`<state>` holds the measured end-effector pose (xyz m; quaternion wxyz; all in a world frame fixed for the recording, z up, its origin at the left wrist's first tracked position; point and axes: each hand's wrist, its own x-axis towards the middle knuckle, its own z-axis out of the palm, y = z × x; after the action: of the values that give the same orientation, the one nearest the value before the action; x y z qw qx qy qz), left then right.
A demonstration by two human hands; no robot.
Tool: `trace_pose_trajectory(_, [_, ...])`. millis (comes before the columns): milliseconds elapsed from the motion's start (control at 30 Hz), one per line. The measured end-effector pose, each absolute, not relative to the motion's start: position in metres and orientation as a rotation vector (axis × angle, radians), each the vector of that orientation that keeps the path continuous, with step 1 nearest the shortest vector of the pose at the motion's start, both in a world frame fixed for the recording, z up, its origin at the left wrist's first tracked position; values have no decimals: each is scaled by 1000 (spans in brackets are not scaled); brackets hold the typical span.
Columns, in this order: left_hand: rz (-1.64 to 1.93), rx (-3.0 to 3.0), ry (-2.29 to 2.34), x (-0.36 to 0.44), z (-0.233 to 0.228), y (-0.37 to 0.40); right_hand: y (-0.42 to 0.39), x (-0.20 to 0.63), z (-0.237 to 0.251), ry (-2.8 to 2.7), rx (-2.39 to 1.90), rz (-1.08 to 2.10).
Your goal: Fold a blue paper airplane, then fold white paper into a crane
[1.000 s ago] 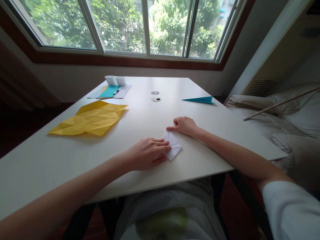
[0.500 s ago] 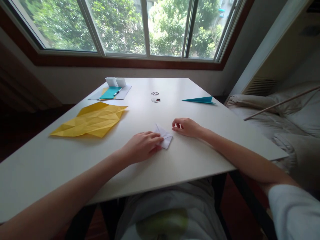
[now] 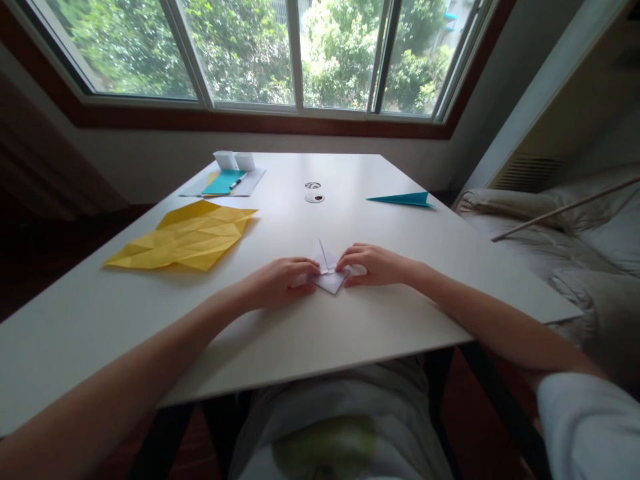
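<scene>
A small folded white paper lies on the white table in front of me. My left hand pinches its left side, and my right hand pinches its right side. A pointed flap of the paper stands up between the two hands. The fingers cover the paper's outer corners.
A creased yellow sheet lies at the left. At the far left are a teal sheet with a pen and two small white boxes. A teal folded paper plane lies at the right. Two round marks are in the tabletop. Bedding lies right of the table.
My left hand slid the white paper left and turned it. My right hand, which had let go and rested beside it, came back and took hold of the right side.
</scene>
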<state>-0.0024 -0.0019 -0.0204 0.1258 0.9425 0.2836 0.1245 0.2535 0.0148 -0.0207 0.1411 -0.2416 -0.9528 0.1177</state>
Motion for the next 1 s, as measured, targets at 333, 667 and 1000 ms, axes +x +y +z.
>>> trace_pose_trajectory(333, [431,2871,818,-2,-20,-1,14,248,-26,-2816,-637,-34])
trace_pose_trajectory(667, [499,2960,934,8,-26,-6,13,244,-29,-2680,-749,78])
trace_pose_trajectory(1000, [498,2893,886,11,-26,-8,10,245,-25,-2752,-622,79])
